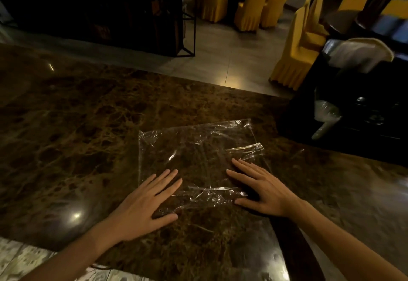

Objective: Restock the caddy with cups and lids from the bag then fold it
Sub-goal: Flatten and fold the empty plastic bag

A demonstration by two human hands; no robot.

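A clear plastic bag (198, 148) lies flat and empty on the dark marble counter (77, 126), with its near edge crinkled and turned over. My left hand (143, 203) rests palm down on the bag's near left corner, fingers spread. My right hand (262, 188) presses flat on the bag's near right side, fingers spread too. At the right stands a black caddy (353, 112); a stack of clear cups (324, 117) leans in its left side, and dark lids (373, 119) sit in its compartments.
A pale cloth (359, 53) drapes over the top of the black unit at the right. Beyond the counter's far edge are yellow-covered chairs (295, 55), a tiled floor and a black metal frame (187, 15). The counter's near edge is just below my wrists.
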